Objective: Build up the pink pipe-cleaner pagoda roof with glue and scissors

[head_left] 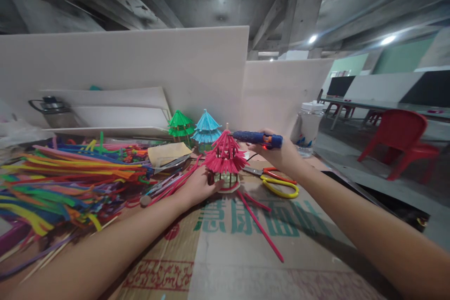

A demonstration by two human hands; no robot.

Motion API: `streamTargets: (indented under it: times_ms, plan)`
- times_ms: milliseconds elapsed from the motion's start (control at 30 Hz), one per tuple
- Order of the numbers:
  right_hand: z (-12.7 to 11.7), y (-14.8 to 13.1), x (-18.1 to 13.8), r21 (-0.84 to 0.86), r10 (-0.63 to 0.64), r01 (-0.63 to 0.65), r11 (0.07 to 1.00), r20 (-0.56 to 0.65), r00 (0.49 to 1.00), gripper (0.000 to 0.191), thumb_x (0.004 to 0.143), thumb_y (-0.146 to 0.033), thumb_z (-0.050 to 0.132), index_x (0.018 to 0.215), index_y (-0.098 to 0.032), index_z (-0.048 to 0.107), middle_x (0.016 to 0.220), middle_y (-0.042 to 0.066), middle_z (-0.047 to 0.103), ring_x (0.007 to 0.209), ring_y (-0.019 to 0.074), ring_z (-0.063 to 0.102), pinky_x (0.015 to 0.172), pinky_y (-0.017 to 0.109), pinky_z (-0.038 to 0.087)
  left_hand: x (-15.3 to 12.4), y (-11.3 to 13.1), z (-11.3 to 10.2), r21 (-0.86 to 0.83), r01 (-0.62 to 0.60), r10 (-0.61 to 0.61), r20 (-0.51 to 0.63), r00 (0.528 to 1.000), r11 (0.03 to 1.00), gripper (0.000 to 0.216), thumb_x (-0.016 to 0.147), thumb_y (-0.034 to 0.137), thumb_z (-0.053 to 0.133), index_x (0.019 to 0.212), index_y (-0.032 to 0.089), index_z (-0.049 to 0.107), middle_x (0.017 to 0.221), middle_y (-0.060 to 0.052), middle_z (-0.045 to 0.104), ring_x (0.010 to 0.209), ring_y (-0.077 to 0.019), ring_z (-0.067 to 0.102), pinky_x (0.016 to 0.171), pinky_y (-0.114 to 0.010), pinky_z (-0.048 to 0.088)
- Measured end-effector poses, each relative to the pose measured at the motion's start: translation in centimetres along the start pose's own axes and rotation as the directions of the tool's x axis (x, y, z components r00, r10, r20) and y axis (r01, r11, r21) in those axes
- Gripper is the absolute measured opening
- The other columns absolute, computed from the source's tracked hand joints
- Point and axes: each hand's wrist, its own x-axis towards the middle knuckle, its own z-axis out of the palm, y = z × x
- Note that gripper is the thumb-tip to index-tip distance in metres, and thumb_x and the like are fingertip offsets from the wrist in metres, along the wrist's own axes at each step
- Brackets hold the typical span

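A small pagoda point(227, 159) with a two-tiered pink pipe-cleaner roof stands upright in front of me. My left hand point(202, 183) grips its lower part from the left, the fingers partly hidden behind it. In my right hand point(276, 147) is a blue hot glue gun point(255, 138), its tip at the top of the pink roof beside a thin stick. A small orange-red light glows on the gun. Pink pipe cleaners point(262, 229) lie on the cardboard just in front of the pagoda. Scissors point(281, 187) with yellow and red handles rest to its right.
Piles of coloured pipe cleaners point(77, 168) cover the left side. A green pagoda point(180, 124) and a blue pagoda point(206, 126) stand behind. A clear jar point(309, 126) is at the back right, a dark-lidded bottle point(54, 112) at the back left. White boards point(158, 65) rise behind the cardboard point(225, 262).
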Motion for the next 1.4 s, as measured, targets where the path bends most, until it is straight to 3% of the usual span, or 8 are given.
streamTargets:
  times_ms: [333, 633, 900, 1400]
  plan:
    - [0.3, 1.0, 0.1, -0.03, -0.033, 0.032, 0.999, -0.022, 0.999, 0.035, 0.075, -0.055, 0.069, 0.088, -0.023, 0.063, 0.066, -0.003, 0.058, 0.061, 0.0144, 0.049, 0.055, 0.025, 0.035, 0.1, 0.0, 0.0, -0.008, -0.009, 0.009, 0.002, 1.0, 1.0, 0.022, 0.088, 0.033, 0.058, 0.096, 0.016, 0.068, 0.091, -0.008, 0.072, 0.086, -0.0236, 0.066, 0.089, -0.037, 0.052]
    - [-0.3, -0.6, -0.2, 0.052, -0.036, 0.033, 0.998, 0.067, 0.997, 0.034, 0.073, -0.054, 0.07, 0.079, -0.022, 0.06, 0.062, -0.003, 0.053, 0.057, 0.0131, 0.046, 0.052, 0.025, 0.033, 0.2, 0.1, 0.0, -0.042, -0.013, 0.012, -0.037, 0.999, 0.999, 0.04, 0.085, 0.038, 0.061, 0.118, 0.015, 0.064, 0.124, -0.013, 0.068, 0.118, -0.0301, 0.062, 0.106, -0.042, 0.046]
    - [-0.6, -0.3, -0.1, 0.18, -0.088, 0.053, 0.982, 0.191, 0.978, 0.033, 0.077, -0.05, 0.068, 0.087, -0.019, 0.064, 0.074, 0.002, 0.066, 0.068, 0.0179, 0.059, 0.06, 0.028, 0.042, 0.2, 0.5, -0.1, -0.064, 0.011, -0.014, -0.047, 0.999, 0.998, 0.044, 0.085, 0.041, 0.059, 0.123, 0.019, 0.063, 0.13, -0.01, 0.066, 0.122, -0.0282, 0.06, 0.109, -0.04, 0.045]
    - [-0.2, 0.4, -0.3, 0.112, -0.089, 0.069, 0.991, 0.188, 0.978, 0.039, 0.074, -0.057, 0.072, 0.085, -0.021, 0.059, 0.063, -0.004, 0.053, 0.058, 0.0123, 0.047, 0.053, 0.024, 0.036, 0.1, 0.0, 0.0, -0.114, 0.068, -0.07, -0.019, 0.997, 0.991, 0.051, 0.085, 0.042, 0.06, 0.127, 0.013, 0.058, 0.123, -0.015, 0.066, 0.12, -0.0303, 0.059, 0.108, -0.045, 0.044]
